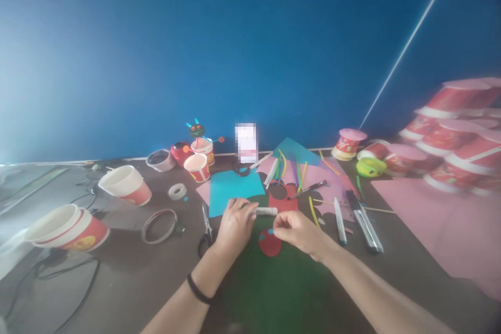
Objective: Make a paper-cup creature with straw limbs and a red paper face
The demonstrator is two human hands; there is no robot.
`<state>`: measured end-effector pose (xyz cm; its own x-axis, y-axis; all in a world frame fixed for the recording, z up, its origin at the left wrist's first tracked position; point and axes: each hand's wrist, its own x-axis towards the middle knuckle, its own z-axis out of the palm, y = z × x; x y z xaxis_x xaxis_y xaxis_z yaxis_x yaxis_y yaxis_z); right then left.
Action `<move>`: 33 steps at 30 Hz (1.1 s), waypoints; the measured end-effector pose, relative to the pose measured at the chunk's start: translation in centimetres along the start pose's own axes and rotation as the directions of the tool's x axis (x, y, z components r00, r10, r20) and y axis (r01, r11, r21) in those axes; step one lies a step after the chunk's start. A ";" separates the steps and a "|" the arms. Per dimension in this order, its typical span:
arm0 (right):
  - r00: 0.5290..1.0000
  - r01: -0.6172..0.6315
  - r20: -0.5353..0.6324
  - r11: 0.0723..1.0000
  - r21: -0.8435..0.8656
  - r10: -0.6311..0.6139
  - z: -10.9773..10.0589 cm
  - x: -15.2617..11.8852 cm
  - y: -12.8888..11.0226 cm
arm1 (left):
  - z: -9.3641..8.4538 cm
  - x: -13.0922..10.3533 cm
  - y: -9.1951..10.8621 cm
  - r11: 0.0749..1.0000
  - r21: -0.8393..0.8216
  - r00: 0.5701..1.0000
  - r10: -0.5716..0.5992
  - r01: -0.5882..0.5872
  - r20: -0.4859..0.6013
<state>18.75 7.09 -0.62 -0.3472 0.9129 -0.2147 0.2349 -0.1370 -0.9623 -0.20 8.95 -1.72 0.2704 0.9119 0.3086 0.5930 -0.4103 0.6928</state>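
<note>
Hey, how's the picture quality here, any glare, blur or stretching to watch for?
In the head view, pale haze washes out the left side of the blue wall; in the head view, the cup pile at right is smeared, and the nested cups at left look stretched; in the head view, the left hand and right hand show more clearly.

One large red disc point(270, 246) and one lime bowl point(371, 168) show.
</note>
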 end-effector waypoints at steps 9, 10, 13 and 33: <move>0.993 -0.106 0.037 0.983 -0.152 0.113 -0.7 1.2 0.6 | -1.2 -3.3 5.0 0.945 0.318 0.974 0.007 -0.080 0.224; 0.991 -0.119 0.040 0.981 -0.156 0.126 -0.7 1.3 0.7 | -0.8 -4.1 5.7 0.896 0.424 0.950 -0.009 -0.131 0.311; 0.989 -0.131 0.045 0.976 -0.173 0.141 -0.6 1.5 0.9 | 0.9 -6.4 6.3 0.788 0.551 0.908 0.024 -0.275 0.418; 0.996 -0.082 -0.054 0.929 -0.361 0.067 0.2 1.4 0.7 | 1.4 -7.2 3.9 0.652 0.566 0.842 0.227 -0.505 0.489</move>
<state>18.21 8.22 -1.65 -0.2816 0.9210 -0.2693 0.5741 -0.0632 -0.8163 1.23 0.82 -2.20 0.7337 0.6723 0.0983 0.6791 -0.7304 -0.0733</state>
